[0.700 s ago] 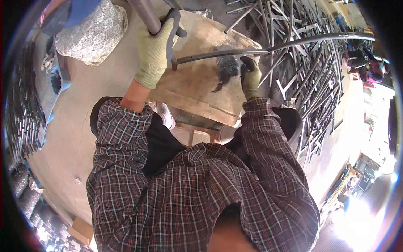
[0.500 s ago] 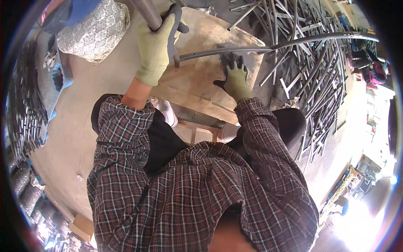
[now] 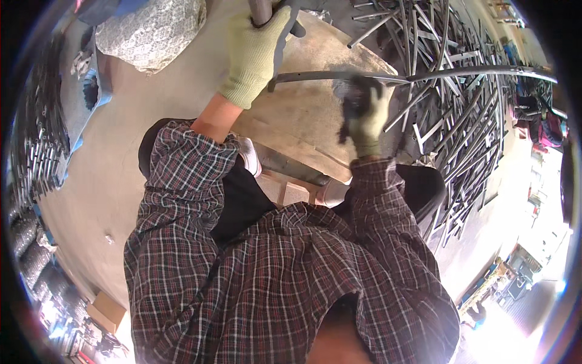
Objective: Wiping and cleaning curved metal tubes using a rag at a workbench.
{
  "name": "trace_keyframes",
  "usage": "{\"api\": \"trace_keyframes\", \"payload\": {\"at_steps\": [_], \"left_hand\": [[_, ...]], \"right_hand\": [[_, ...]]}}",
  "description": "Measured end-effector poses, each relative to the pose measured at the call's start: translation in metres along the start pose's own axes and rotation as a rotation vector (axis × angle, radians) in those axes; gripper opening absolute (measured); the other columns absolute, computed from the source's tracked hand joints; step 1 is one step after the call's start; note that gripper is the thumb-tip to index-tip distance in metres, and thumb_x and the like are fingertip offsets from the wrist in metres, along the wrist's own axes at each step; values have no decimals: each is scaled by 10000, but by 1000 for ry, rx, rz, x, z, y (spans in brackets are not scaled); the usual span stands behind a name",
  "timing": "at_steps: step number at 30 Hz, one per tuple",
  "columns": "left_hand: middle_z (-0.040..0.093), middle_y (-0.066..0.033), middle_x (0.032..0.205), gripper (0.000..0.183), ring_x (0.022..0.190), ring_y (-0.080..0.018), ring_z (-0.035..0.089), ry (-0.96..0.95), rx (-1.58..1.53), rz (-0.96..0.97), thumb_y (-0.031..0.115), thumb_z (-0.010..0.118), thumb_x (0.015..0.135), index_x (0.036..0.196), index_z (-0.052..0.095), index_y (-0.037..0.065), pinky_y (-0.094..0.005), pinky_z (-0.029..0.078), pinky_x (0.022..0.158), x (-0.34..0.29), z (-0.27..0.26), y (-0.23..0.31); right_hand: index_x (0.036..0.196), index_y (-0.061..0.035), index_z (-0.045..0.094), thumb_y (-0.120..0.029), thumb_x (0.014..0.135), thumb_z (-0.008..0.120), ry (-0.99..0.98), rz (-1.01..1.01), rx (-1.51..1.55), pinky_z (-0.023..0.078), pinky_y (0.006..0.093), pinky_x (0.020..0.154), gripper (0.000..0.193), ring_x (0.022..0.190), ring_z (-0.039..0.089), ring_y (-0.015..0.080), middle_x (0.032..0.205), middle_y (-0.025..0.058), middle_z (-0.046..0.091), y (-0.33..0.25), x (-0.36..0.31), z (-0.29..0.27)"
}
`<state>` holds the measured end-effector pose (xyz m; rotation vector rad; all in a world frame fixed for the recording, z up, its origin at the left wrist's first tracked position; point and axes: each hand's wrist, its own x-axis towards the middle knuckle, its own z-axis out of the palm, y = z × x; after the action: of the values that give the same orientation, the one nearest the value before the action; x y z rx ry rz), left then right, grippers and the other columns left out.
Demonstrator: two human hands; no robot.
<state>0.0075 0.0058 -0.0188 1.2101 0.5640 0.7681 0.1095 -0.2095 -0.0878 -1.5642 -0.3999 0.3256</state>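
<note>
My left hand (image 3: pixel 257 57), in a yellow-green glove with dark palm coating, is closed around a thick dark metal tube (image 3: pixel 260 11) that runs out of the top of the view. Just beyond its lower edge lies the left end of a long curved metal tube (image 3: pixel 306 76), which crosses a worn wooden board (image 3: pixel 291 124) and stretches far right. My right hand (image 3: pixel 367 118), gloved alike, is over that curved tube near the board's right edge. Motion smears its dark fingers, so their grip on the tube is unclear.
A large heap of loose metal tubes (image 3: pixel 461 127) covers the floor at right. On the left are a white patterned sack (image 3: pixel 151 36), a blue-edged container (image 3: pixel 91 91) and stacked tubes (image 3: pixel 36 133). A cardboard box (image 3: pixel 106 312) sits lower left.
My right hand has gone from spread fingers on the board to over the curved tube. My left hand, still around the thick tube, appears higher and farther right; the whole view has shifted somewhat.
</note>
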Motion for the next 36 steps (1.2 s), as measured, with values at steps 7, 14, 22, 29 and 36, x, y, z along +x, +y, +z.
{"api": "trace_keyframes", "payload": {"at_steps": [7,14,22,29,36], "left_hand": [[622,-72,678,249,457,-58,410,80,-196,61,122,569,939,797,617,-76,-229,295,423,-1,10,8],[599,-53,629,283,457,-51,399,-39,129,152,168,575,944,773,635,-50,-220,284,426,-18,26,34],[636,-121,759,205,518,-78,470,-40,-39,116,130,559,951,930,601,-69,-225,345,437,-2,14,7],[620,-91,722,212,508,-77,459,-49,52,116,125,543,952,911,600,-76,-232,347,449,-2,14,5],[600,-78,701,248,491,-89,453,42,-123,171,161,567,940,819,580,-55,-245,338,438,0,7,-6]], "right_hand": [[988,-48,667,-192,656,712,-370,-599,-1127,465,496,851,364,957,519,418,1166,196,552,81,11,88],[1030,-33,607,-130,855,613,215,-492,-1511,438,462,608,200,802,569,361,931,203,568,70,90,-81],[1055,42,583,-189,899,536,-253,-648,-980,450,513,777,283,897,537,451,998,272,591,106,27,34],[1058,-25,626,-87,788,616,62,-470,-998,465,520,768,277,881,586,417,1010,232,609,77,53,-13],[1171,-11,598,-113,771,630,-169,-14,-267,522,446,785,414,919,645,400,941,228,671,31,-17,118]]}}
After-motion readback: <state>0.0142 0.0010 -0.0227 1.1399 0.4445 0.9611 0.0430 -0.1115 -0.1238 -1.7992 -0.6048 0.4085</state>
